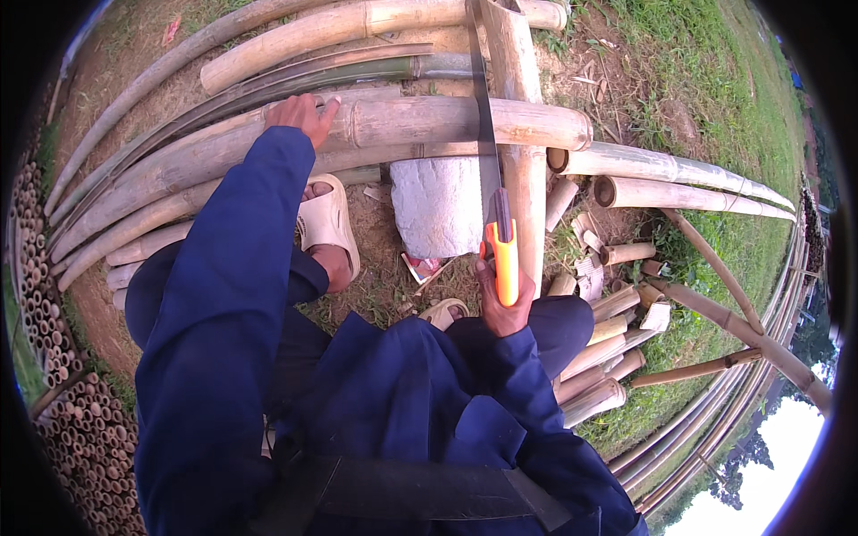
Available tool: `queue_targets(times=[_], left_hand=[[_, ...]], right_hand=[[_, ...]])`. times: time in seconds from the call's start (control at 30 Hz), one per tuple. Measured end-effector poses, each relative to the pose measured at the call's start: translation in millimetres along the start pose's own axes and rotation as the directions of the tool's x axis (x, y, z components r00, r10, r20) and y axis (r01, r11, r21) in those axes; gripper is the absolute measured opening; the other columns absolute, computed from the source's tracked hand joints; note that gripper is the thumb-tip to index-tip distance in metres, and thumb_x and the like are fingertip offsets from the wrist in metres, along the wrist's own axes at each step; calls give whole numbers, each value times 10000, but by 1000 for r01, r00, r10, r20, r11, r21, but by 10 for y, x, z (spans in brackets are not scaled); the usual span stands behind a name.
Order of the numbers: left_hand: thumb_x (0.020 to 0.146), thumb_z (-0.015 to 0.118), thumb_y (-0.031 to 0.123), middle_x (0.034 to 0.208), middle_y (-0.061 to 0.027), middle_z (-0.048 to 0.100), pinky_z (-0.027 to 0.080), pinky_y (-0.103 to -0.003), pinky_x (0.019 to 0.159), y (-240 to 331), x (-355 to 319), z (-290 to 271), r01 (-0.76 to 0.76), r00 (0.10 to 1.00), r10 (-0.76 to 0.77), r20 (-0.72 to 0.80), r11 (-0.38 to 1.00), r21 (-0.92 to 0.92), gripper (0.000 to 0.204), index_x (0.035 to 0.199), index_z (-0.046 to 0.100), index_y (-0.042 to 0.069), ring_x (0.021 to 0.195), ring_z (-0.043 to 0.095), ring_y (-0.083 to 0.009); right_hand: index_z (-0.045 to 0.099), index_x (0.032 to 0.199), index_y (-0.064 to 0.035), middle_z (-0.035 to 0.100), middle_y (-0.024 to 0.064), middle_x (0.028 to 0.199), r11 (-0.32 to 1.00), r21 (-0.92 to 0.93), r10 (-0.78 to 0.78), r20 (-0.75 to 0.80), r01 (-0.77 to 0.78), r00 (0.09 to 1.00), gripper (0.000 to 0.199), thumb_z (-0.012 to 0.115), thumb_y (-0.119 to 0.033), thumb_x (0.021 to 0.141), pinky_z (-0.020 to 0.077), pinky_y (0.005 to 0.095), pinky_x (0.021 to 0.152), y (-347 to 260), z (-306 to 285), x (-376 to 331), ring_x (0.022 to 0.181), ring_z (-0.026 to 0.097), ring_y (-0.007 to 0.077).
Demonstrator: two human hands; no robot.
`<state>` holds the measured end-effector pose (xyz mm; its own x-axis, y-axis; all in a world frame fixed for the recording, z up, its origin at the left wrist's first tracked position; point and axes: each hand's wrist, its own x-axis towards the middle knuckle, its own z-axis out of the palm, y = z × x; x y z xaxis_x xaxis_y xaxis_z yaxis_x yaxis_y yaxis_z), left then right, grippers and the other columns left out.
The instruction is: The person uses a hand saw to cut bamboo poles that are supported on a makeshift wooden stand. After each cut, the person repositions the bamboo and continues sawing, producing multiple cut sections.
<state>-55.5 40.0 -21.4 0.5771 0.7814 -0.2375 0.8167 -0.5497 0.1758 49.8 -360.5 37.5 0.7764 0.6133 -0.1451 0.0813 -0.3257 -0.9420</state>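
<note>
My right hand (505, 308) is closed round the orange handle of a hand saw (504, 259). The long saw blade points away from me and lies across a thick bamboo pole (416, 121), not far from its right end. With the fingers over its top, my left hand (304, 116) grips the same pole further left. Under the pole, another bamboo length (523, 188) runs front to back beside the blade. A pale stone block (438, 205) sits just in front of the pole.
More bamboo poles (331, 40) lie beyond and to the left. At right are two long poles (688, 196), a heap of short cut pieces (599, 366) and a leaning bamboo frame (760, 344). Stacked bamboo (80, 429) fills the lower left. My sandalled foot (329, 223) rests near the block.
</note>
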Motion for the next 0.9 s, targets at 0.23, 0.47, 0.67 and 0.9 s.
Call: queue_targets(times=[0.23, 0.47, 0.67, 0.9], left_hand=[[965, 494, 638, 1084, -265, 707, 472, -500, 970, -75, 77, 55, 24, 998, -25, -64, 1000, -18, 681, 1116, 724, 15, 1072, 656, -413], [926, 586, 609, 1237, -171, 690, 422, -480, 1053, -18, 118, 97, -150, 925, 96, -367, 981, -122, 651, 1269, 667, 61, 1183, 619, -362], [850, 695, 589, 1314, -149, 605, 382, -436, 1081, 754, -296, -79, -484, 823, 433, -368, 873, -55, 778, 1398, 531, 62, 1218, 566, -326], [826, 738, 578, 1367, -183, 570, 380, -470, 1100, 493, -420, -81, -367, 868, 301, -394, 925, -101, 834, 1432, 490, 61, 1282, 533, -357]], right_hand=[[641, 926, 46, 602, 70, 715, 998, -43, -45, -61, 42, 997, 149, 738, -65, 903, 453, 307, 609, -163, 161, 61, 649, 514, 107], [662, 923, 40, 568, 44, 686, 999, 17, 44, -3, -44, 999, 177, 759, -107, 907, 448, 297, 613, -143, 78, 89, 652, 495, 93], [653, 891, 46, 576, 63, 662, 1000, 19, 10, -68, -9, 998, 221, 769, -143, 905, 451, 320, 595, -155, 99, 94, 618, 495, 114], [644, 858, 47, 581, 102, 634, 997, -72, -39, -59, 35, 997, 260, 762, -179, 907, 445, 370, 575, -606, 72, 304, 583, 503, 165]])
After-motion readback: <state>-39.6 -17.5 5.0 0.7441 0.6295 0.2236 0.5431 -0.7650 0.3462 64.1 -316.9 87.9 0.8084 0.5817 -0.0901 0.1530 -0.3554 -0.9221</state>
